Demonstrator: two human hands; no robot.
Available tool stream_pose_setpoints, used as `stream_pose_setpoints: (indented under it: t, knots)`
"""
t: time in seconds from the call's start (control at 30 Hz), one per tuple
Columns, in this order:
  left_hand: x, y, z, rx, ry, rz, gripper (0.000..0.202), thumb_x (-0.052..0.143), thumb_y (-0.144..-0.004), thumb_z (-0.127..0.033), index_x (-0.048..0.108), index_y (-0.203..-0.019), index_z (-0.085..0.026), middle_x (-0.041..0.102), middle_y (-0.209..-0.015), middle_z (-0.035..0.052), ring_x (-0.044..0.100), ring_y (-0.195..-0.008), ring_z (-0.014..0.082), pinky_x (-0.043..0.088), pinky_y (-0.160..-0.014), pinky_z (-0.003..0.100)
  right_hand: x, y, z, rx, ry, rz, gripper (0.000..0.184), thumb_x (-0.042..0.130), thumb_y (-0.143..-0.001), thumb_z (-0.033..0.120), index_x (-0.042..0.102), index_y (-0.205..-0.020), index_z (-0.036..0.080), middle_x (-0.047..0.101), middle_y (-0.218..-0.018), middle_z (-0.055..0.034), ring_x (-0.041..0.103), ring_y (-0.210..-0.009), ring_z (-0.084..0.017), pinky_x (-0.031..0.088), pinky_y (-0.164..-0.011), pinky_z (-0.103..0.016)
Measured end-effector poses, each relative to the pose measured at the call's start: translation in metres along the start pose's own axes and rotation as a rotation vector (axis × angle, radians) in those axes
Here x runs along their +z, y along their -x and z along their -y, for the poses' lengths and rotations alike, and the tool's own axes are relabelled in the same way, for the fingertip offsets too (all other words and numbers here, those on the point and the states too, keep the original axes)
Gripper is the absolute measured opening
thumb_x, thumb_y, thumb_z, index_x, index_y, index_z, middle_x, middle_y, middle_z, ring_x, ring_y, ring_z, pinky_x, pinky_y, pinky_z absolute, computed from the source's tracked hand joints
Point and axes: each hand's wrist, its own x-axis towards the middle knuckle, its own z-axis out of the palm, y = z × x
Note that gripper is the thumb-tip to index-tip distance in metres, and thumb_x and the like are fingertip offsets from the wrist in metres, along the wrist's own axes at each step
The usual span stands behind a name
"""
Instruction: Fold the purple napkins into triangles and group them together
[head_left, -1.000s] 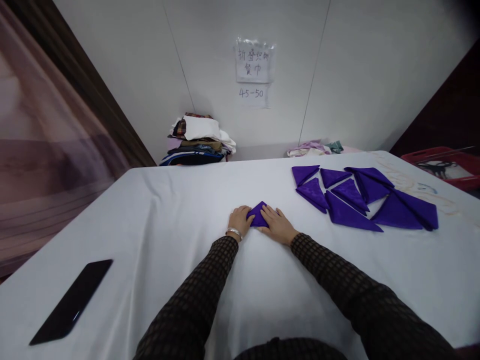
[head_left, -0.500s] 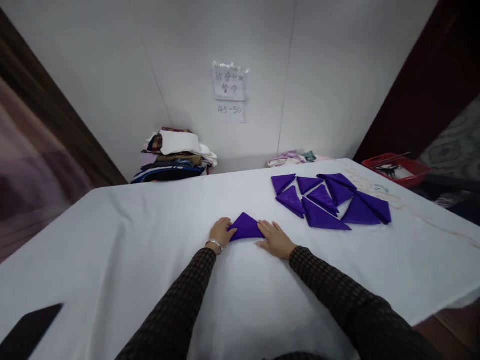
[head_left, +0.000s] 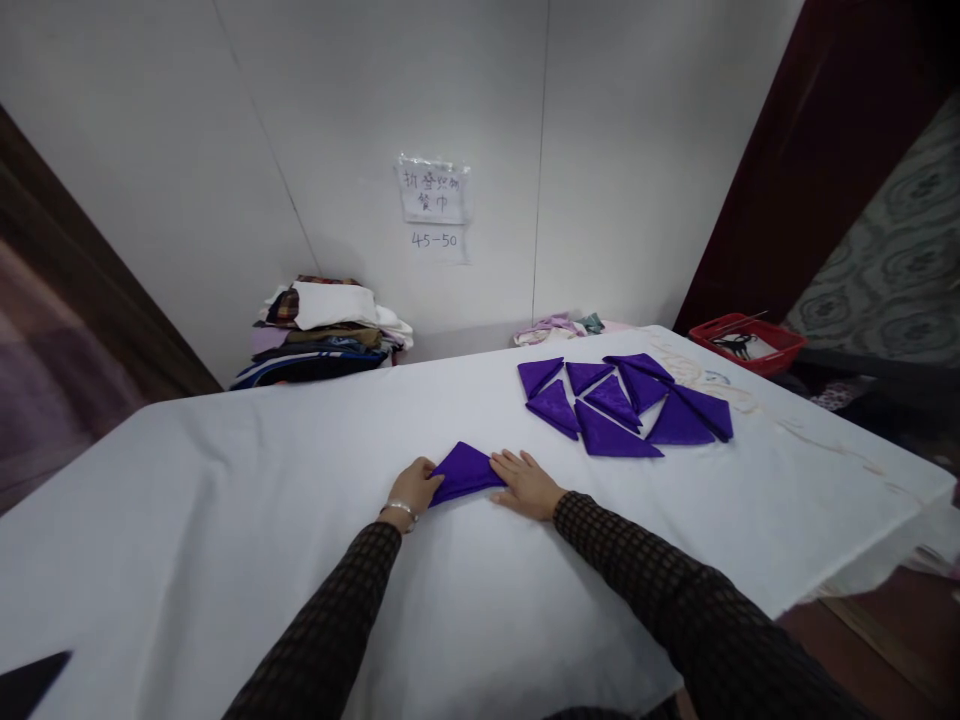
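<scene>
A purple cloth napkin (head_left: 466, 470), folded into a triangle, lies on the white tablecloth in front of me with its peak pointing away. My left hand (head_left: 414, 487) pinches the napkin's left corner between thumb and fingers. On the right corner rests my right hand (head_left: 527, 486), its fingers stretched out flat over the fabric. The napkin's long folded edge faces me, and its layers show a little there. Beyond my right hand, several more purple triangle napkins (head_left: 619, 442) lie grouped close together.
A stack of folded clothes (head_left: 322, 345) stands at the table's back left, and a small cloth pile (head_left: 555, 328) at the back. Past the right edge sits a red basket (head_left: 784, 350). A black object (head_left: 34, 685) lies at the lower left. Handwritten paper (head_left: 435, 195) hangs on the wall.
The camera view has turned to the right, so everything appears shifted left. My left thumb has moved in closer on the napkin's corner, and the napkin looks slightly tilted.
</scene>
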Motion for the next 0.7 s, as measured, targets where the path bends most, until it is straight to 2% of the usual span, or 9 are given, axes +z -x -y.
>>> stream_pose_setpoints:
  t: [0.1, 0.2, 0.23, 0.33, 0.47, 0.53, 0.63, 0.7]
  knots:
    - [0.008, 0.011, -0.008, 0.100, -0.102, -0.102, 0.032, 0.049, -0.082, -0.025, 0.055, -0.112, -0.015, 0.059, -0.120, 0.0144, 0.053, -0.111, 0.0256, 0.039, -0.094, 0.038, 0.001, 0.000, 0.000, -0.002, -0.002, -0.005, 0.070, 0.032, -0.090, 0.057, 0.023, -0.145, 0.014, 0.025, -0.149, -0.0118, 0.018, -0.137, -0.027, 0.012, -0.110, -0.048]
    - [0.020, 0.019, -0.017, 0.337, -0.264, -0.123, 0.045, 0.044, -0.087, -0.035, 0.047, -0.128, -0.016, 0.041, -0.141, 0.0137, 0.034, -0.131, 0.0258, 0.023, -0.108, 0.043, 0.002, 0.000, 0.000, 0.002, -0.001, -0.008, 0.070, 0.033, -0.090, 0.057, 0.023, -0.144, 0.014, 0.025, -0.149, -0.0120, 0.018, -0.137, -0.027, 0.012, -0.110, -0.048]
    - [0.025, 0.021, -0.018, 0.373, -0.310, -0.103, 0.050, 0.042, -0.087, -0.040, 0.044, -0.131, -0.017, 0.037, -0.144, 0.0126, 0.029, -0.134, 0.0263, 0.019, -0.109, 0.046, 0.002, 0.000, 0.000, 0.004, 0.000, -0.011, 0.070, 0.033, -0.090, 0.057, 0.024, -0.144, 0.014, 0.026, -0.149, -0.0121, 0.018, -0.137, -0.027, 0.011, -0.110, -0.048]
    - [0.036, 0.021, -0.012, 0.322, -0.374, -0.024, 0.061, 0.040, -0.086, -0.051, 0.036, -0.137, -0.019, 0.028, -0.149, 0.0113, 0.021, -0.137, 0.0282, 0.013, -0.109, 0.053, 0.002, 0.000, 0.000, 0.002, -0.003, -0.018, 0.070, 0.032, -0.090, 0.058, 0.024, -0.144, 0.014, 0.027, -0.149, -0.0116, 0.018, -0.137, -0.027, 0.012, -0.110, -0.048]
    - [0.037, 0.016, -0.003, 0.250, -0.340, 0.002, 0.061, 0.034, -0.088, -0.050, 0.031, -0.140, -0.018, 0.026, -0.149, 0.0122, 0.021, -0.138, 0.0258, 0.016, -0.109, 0.050, 0.002, 0.000, 0.000, 0.002, -0.003, -0.011, 0.070, 0.033, -0.090, 0.058, 0.024, -0.144, 0.015, 0.026, -0.149, -0.0113, 0.017, -0.138, -0.027, 0.012, -0.110, -0.048]
    - [0.033, 0.013, -0.004, 0.208, -0.305, -0.031, 0.056, 0.036, -0.089, -0.044, 0.033, -0.138, -0.016, 0.032, -0.147, 0.0140, 0.029, -0.135, 0.0247, 0.022, -0.108, 0.046, 0.002, -0.001, 0.000, 0.003, -0.003, -0.012, 0.070, 0.033, -0.090, 0.058, 0.023, -0.144, 0.015, 0.026, -0.149, -0.0113, 0.017, -0.138, -0.027, 0.012, -0.110, -0.049]
    - [0.024, 0.009, -0.010, 0.131, -0.258, -0.081, 0.058, 0.048, -0.084, -0.037, 0.036, -0.136, -0.014, 0.049, -0.134, 0.0160, 0.043, -0.125, 0.0260, 0.033, -0.101, 0.039, 0.002, -0.001, -0.001, 0.001, -0.009, -0.011, 0.070, 0.033, -0.089, 0.058, 0.024, -0.144, 0.015, 0.026, -0.149, -0.0117, 0.017, -0.137, -0.027, 0.012, -0.110, -0.049]
    - [0.017, 0.006, -0.014, 0.034, -0.178, -0.039, 0.064, 0.057, -0.078, -0.033, 0.036, -0.135, -0.012, 0.056, -0.126, 0.0160, 0.051, -0.116, 0.0263, 0.038, -0.095, 0.036, 0.001, 0.000, -0.001, -0.006, -0.016, -0.003, 0.070, 0.033, -0.089, 0.057, 0.025, -0.144, 0.015, 0.026, -0.149, -0.0123, 0.018, -0.137, -0.027, 0.012, -0.110, -0.049]
